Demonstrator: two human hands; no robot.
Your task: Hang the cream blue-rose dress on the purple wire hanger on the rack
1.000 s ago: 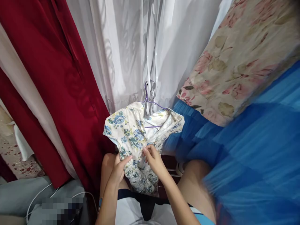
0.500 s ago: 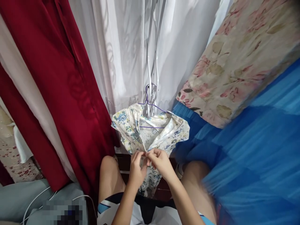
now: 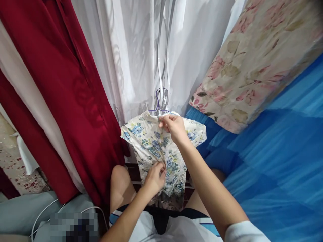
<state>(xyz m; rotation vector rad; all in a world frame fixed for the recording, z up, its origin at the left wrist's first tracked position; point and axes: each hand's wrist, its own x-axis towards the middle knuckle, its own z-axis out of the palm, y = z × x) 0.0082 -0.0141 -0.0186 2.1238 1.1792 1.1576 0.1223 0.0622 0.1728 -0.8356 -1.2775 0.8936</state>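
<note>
**Grip of right hand [image 3: 174, 127]: thumb and finger pinching a floral garment [image 3: 148, 139] at its collar**

Grip of left hand [image 3: 154, 177]: fingers bent against the front opening, lower centre; whether cloth is pinched, cannot tell. The high and low holds probably keep the front edges lined up.

Floral garment: centre of frame, upright, on a purple hanger [image 3: 157, 96], apparently hooked to white metalwork [image 3: 160, 64], which would take its weight and spare the hands.

Surrounds: white curtain [image 3: 136, 60], top centre; red drape [image 3: 68, 101], left; flower-printed cloth [image 3: 234, 69], upper right; blue tulle [image 3: 275, 161], lower right.
</note>
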